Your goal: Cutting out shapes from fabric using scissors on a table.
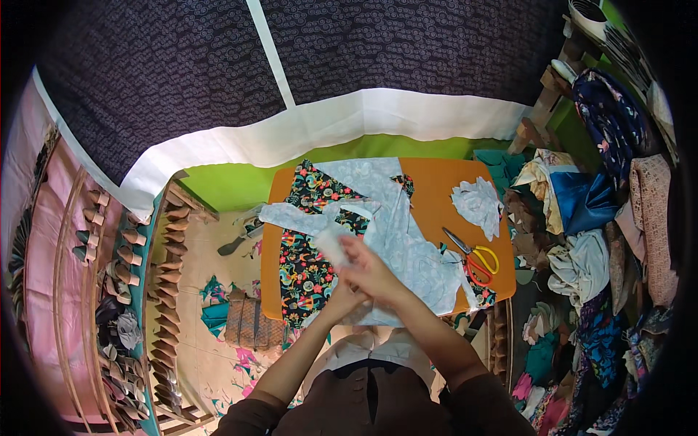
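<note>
A small, blurred whitish piece (331, 245) lies just beyond and left of the right hand (366, 273), nearer than the left hand (345, 296); neither grip's closure can be made out.

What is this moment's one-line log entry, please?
left hand: by right hand | right hand: at blurred white piece | orange table: black floral fabric

Head view, left wide fisheye

Camera is looking steeply down from the wearer's head, facing forward over the table (436, 200); hands (366, 275) are showing near, mid-frame; dark patterned cloth (174, 73) is hanging farther off.
</note>
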Available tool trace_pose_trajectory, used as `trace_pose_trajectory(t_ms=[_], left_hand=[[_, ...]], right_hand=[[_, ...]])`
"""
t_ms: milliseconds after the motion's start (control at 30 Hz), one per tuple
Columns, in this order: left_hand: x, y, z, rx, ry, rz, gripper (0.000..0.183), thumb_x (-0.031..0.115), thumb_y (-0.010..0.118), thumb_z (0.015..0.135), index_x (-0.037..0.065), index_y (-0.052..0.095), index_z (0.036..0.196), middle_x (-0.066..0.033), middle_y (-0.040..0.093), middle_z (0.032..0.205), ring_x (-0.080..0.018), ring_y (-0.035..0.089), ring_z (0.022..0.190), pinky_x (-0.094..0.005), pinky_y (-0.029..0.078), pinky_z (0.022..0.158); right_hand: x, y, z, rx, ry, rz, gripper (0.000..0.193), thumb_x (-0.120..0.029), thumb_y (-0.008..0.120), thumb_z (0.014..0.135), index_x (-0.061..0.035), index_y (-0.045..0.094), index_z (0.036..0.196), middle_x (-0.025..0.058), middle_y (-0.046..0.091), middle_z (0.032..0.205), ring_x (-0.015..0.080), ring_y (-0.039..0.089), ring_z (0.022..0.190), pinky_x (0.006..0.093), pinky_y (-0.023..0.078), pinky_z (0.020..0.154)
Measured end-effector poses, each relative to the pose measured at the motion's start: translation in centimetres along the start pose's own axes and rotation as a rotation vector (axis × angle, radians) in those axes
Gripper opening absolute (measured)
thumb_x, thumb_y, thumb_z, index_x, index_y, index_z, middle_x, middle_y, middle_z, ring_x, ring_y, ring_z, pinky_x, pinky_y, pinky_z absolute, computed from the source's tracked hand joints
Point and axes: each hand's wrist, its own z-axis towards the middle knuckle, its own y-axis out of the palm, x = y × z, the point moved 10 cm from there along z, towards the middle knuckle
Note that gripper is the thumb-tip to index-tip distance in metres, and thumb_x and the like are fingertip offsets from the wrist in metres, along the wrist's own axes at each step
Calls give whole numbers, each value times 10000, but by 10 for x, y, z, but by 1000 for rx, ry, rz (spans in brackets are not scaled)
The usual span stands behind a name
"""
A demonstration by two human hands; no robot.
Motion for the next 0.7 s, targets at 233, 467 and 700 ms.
trace_pose_trajectory(t_ms=[233, 467, 700], left_hand=[[-22, -14, -6, 54, -299, -845, 404, 171, 486, 817, 22, 384, 1178, -67, 511, 1071, -154, 460, 1040, -300, 326, 915], [15, -13, -5, 44, -124, -513, 543, 20, 487, 759, 84, 311, 1269, -76, 527, 1087, -164, 524, 936, -292, 409, 795], [25, 18, -3, -278, -355, 712, 291, 248, 504, 663, 4, 587, 798, -213, 571, 741, -333, 564, 717, -390, 433, 624]], right_hand=[[22, -16, -35, -122, 239, 266, 358, -103, 478, 832, -44, 389, 1173, 69, 502, 1083, 131, 477, 988, 268, 385, 833], [71, -62, -68, 91, 307, -155, 557, -112, 576, 756, -70, 296, 1236, 112, 412, 1162, 180, 424, 1052, 308, 382, 834], [55, -22, -69, -32, -32, -433, 839, 40, 594, 642, -71, 107, 1317, 130, 282, 1283, 210, 353, 1126, 306, 343, 897]])
